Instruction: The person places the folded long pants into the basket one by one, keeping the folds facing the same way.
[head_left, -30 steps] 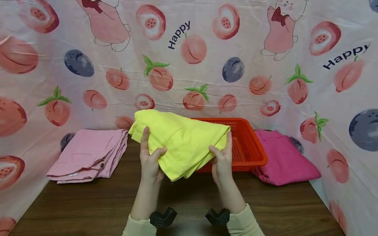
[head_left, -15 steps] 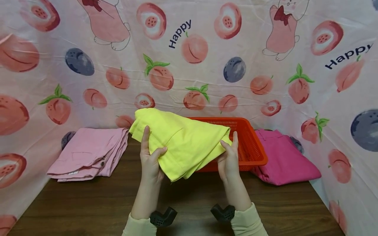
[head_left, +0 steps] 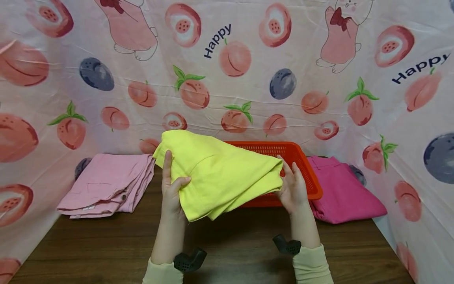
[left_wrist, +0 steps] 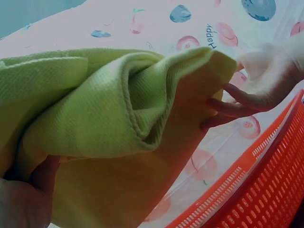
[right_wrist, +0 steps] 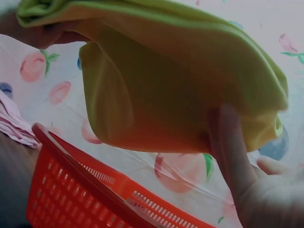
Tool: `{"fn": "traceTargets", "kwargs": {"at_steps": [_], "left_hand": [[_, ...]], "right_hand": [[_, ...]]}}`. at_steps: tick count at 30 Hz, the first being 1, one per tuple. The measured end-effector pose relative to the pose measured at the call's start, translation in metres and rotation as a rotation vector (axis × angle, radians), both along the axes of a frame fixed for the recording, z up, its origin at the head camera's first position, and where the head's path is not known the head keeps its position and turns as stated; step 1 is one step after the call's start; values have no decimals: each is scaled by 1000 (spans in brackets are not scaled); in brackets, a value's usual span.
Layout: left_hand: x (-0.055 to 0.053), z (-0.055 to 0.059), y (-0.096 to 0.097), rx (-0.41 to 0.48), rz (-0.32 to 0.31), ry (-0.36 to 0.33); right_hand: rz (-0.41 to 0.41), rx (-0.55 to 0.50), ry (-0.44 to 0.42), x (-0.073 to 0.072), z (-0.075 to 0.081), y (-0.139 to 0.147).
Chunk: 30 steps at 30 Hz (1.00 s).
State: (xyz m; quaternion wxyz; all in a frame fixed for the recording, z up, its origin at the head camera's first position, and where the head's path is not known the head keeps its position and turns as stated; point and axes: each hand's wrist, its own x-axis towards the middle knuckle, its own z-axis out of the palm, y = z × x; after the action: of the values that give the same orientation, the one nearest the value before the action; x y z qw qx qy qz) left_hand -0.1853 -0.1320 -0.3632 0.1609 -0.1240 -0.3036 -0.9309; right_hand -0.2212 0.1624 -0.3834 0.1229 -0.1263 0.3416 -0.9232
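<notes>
A folded yellow garment (head_left: 220, 173) of twill-like cloth hangs in the air above the table, in front of the basket. My left hand (head_left: 173, 193) grips its left part, thumb on top and the other fingers under and behind it. At the narrower right end is my right hand (head_left: 294, 187), its fingers loosely extended. In the right wrist view, the right hand's fingers (right_wrist: 230, 137) lie against the garment's underside. The left wrist view shows the rolled layers of the yellow garment (left_wrist: 99, 114) near the left thumb.
An orange-red plastic basket (head_left: 312, 181) stands at the back, partly hidden by the yellow garment. Folded light pink pants (head_left: 106, 181) lie at the left, and a folded hot pink garment (head_left: 344, 193) at the right. A fruit-print curtain (head_left: 234, 90) closes off the wooden table (head_left: 106, 248).
My right hand has let go of the garment's edge, its thumb coming off the top, and moved right. My left hand has shifted slightly left, still gripping the garment.
</notes>
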Motion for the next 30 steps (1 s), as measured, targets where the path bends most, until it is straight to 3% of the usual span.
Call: {"fn": "traceTargets", "kwargs": {"at_steps": [7,11,14,19,22,30], "left_hand": [[-1,-4,0,-45,-85,89],[-3,-7,-1,-60,-113,102],[-4,-10,-2,-60,-151,117],[-6,-16,-4,-118,-217,189],[-8,-18,-5,-141,-250,213],[-12,-20,-4,-164,-326,247]], "right_hand": [[226,-125,30,2,-4,4],[403,-261,117,-1,-8,4],[520,-290,167,-2,-9,5],[576,-219,174,1,-5,6],[571,-152,166,3,-2,8],[551,71,263,2,1,16]]}}
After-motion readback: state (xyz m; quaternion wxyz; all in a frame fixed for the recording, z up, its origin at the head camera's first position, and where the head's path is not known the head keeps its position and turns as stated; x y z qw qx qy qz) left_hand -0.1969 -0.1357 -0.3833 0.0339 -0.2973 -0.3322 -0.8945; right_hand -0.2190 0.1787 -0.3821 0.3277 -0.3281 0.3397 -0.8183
